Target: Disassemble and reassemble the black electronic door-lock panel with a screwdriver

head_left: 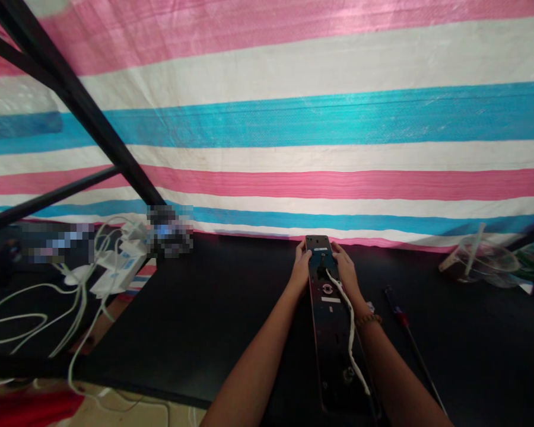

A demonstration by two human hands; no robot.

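With fingers (pixel 339 255) of left hand (pixel 299 270) and right hand (pixel 347 271) clasped to far end of panel (pixel 333 344), lengthwise between forearms (pixel 253 367).

Smooth panel (pixel 331 338), glossy plastic sheeting (pixel 320 118)

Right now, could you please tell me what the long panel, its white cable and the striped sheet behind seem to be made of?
Long panel: metal or hard plastic, dark and smooth; the look leaves it open.
White cable: perhaps wires in a soft, matte covering, since it bends in loose curves.
Striped sheet: likely woven plastic, given its slight sheen and creases.
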